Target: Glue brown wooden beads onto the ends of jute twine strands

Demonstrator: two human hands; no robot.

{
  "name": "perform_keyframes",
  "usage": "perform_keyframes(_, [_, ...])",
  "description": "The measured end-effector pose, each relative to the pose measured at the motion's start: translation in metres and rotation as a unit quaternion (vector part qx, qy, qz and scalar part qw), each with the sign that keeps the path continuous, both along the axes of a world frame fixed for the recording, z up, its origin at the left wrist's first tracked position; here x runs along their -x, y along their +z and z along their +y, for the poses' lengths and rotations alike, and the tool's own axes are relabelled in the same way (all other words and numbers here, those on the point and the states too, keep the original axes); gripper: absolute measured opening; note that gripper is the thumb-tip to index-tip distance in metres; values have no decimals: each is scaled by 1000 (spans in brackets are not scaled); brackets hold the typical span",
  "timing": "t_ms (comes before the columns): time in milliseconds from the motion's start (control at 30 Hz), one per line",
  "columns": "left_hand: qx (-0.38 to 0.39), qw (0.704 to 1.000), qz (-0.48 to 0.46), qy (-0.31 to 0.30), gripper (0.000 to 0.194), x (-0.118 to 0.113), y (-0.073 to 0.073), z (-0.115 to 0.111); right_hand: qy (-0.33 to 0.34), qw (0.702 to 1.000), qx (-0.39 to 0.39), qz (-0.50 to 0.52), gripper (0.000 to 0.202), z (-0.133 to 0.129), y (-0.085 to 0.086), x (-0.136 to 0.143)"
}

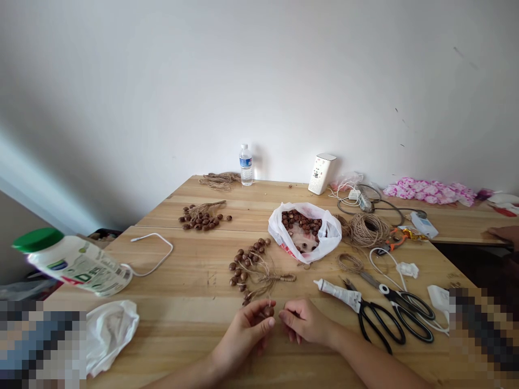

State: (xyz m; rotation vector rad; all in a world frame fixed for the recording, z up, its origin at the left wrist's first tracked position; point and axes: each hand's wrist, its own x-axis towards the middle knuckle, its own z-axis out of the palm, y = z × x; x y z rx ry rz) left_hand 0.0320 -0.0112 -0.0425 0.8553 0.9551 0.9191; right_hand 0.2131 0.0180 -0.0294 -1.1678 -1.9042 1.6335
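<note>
Between the thumb and fingers of my left hand (pixel 252 326) sits a round brown nut (pixel 268 312) with a twine strand running up from it. Beside it, my right hand (pixel 304 322) is closed in a pinch; whatever its fingertips may hold is too small to make out. Just beyond both hands lies a bunch of brown nuts on twine strands (pixel 248 260), gathered into a wrapped twine stem (pixel 284 277). Further back rests another nut bunch (pixel 203 219). A white plastic bag (pixel 334 239) stands open, with loose brown nuts (pixel 302 221) inside.
To the right lie a white glue tube (pixel 339 293), two black-handled scissors (pixel 409 308), a twine coil (pixel 368 229) and cables. A green-lidded jar (pixel 89 265) tilts at left. A water bottle (pixel 245 167) and white box (pixel 321 174) stand by the wall. Another person's hand (pixel 505 233) shows far right.
</note>
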Motion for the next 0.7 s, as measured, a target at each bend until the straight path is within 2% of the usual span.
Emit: perform_keyframes(700, [-5, 1000, -7, 3, 50, -1, -3, -1, 7, 1000, -5, 0, 47, 0, -1, 0])
